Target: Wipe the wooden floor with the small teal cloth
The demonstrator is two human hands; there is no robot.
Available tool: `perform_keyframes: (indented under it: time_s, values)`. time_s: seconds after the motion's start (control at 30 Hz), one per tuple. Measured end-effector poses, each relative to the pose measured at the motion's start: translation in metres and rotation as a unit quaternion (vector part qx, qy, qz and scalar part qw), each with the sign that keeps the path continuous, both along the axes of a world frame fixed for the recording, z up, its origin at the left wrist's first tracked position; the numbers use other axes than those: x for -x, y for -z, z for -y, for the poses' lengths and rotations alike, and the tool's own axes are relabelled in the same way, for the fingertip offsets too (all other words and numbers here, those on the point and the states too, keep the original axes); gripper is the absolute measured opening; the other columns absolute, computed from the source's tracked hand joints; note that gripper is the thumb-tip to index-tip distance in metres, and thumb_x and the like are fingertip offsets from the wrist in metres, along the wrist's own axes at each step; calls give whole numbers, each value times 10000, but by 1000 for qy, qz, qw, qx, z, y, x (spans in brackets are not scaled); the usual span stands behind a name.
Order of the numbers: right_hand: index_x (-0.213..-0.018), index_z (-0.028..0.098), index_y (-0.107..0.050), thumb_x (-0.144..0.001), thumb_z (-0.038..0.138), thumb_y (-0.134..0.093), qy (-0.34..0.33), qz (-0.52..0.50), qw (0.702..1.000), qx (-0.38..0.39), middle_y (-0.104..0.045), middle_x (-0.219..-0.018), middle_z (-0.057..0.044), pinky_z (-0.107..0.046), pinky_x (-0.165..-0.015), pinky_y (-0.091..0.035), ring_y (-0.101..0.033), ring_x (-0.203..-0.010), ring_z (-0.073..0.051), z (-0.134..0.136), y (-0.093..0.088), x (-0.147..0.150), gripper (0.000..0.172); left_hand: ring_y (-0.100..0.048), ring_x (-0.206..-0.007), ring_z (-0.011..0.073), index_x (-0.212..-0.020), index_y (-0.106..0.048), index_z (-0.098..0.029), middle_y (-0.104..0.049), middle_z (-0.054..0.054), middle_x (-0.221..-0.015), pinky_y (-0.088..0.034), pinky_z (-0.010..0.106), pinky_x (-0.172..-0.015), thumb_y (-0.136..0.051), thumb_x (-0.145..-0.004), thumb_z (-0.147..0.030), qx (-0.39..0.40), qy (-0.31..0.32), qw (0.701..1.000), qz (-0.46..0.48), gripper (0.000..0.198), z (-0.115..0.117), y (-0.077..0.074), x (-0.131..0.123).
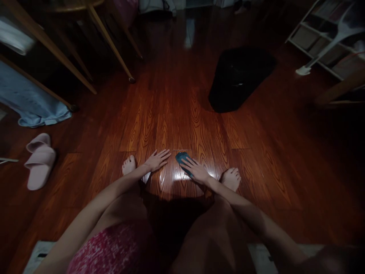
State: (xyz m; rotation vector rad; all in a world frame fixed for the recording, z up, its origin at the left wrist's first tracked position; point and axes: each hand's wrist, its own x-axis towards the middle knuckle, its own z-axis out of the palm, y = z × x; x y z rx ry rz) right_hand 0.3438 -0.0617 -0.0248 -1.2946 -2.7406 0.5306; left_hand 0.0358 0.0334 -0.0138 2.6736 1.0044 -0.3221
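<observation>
Nearest the head, well behind the fingers, is a red patterned garment (105, 247) over the lap, with a bare foot on the outer side of each hand. The right hand (196, 170) lies with its fingers extended and slightly apart, laid on a dark teal cloth (180, 156) rather than curled around it. The left hand (156, 161) is spread flat on the wooden floor (159, 129), apparently holding nothing. The cloth lies directly under the right fingers and just beside the left fingertips, so the right hand is the nearer; its long axis seems to slant from the right palm forward and leftward, a little past those fingertips. The palm hides the cloth's rear part, and whether any edge is pinched I cannot tell. Farther off, ahead and right of the fingers, stands a black bin-like container (239, 80), its top lost in shadow
</observation>
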Motion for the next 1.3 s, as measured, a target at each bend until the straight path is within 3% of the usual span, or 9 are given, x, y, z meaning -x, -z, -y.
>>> perform_keyframes:
  time_s: [0.17,0.23,0.47,0.53,0.77,0.83,0.97,1.03,1.3]
  values:
    - [-1626,197,-283,-1026,289,-388,227,8,973,-50,-247,-1691,-108,-571,-1215,-266,-163,-1566,-325,-16,11,-19,616,-180,-1568,228,-1652,-171,-323,-178,26,-1707,-122,528,-1255,-254,-1101,-487,5,-1,1000,-5,581,0,0,0]
    - [-1638,193,-238,-1025,292,-378,269,7,961,-61,-244,-1689,-124,-605,-1199,-273,-167,-1562,-346,-10,15,-26,637,-174,-1569,231,-1653,-158,-327,-174,22,-1707,-117,531,-1256,-255,-1101,-491,3,2,1000,3,585,0,0,1]
    - [-1569,289,-414,-998,323,-486,42,-7,999,-23,-371,-1651,-45,-531,-1223,-265,-247,-1547,-276,11,7,-10,576,-175,-1569,235,-1650,-188,-317,-197,33,-1703,-116,538,-1255,-265,-1100,-484,6,-5,1000,1,580,0,0,1]
    - [-1562,284,-424,-1011,325,-458,62,-13,998,-30,-372,-1650,-43,-526,-1227,-257,-257,-1544,-265,4,6,-9,554,-179,-1568,234,-1648,-202,-313,-203,36,-1701,-113,541,-1255,-265,-1099,-486,9,-8,1000,-6,579,0,-2,0]
    - [-1631,209,-264,-1006,279,-373,279,-13,957,-75,-260,-1687,-101,-627,-1194,-249,-199,-1554,-337,-10,19,-33,638,-149,-1574,227,-1653,-170,-306,-166,35,-1708,-101,547,-1254,-250,-1102,-487,15,-2,1000,-2,586,0,-3,-1]
    - [-1620,197,-300,-996,275,-398,253,-7,965,-67,-282,-1680,-111,-614,-1190,-262,-211,-1548,-346,-1,17,-33,636,-146,-1575,225,-1652,-166,-313,-160,29,-1709,-100,550,-1253,-248,-1101,-483,15,0,1000,1,582,0,-2,0]
    - [-1543,243,-464,-1010,319,-445,96,-2,995,-34,-402,-1633,-77,-535,-1195,-293,-294,-1522,-310,13,4,-21,539,-165,-1571,233,-1650,-191,-302,-174,36,-1707,-114,561,-1249,-247,-1099,-479,14,-2,1000,-1,581,0,0,1]
    - [-1530,275,-483,-1020,341,-451,63,-6,998,-31,-429,-1619,-58,-518,-1200,-291,-315,-1514,-289,11,-1,-14,515,-175,-1569,232,-1648,-198,-310,-187,33,-1705,-124,549,-1250,-250,-1097,-486,10,-3,1000,3,581,0,1,1]
    - [-1592,200,-370,-1031,298,-383,265,12,963,-51,-325,-1664,-111,-575,-1196,-273,-242,-1543,-327,-4,7,-28,569,-176,-1569,233,-1651,-183,-313,-189,29,-1705,-120,538,-1254,-244,-1098,-505,4,4,1000,7,589,-1,0,1]
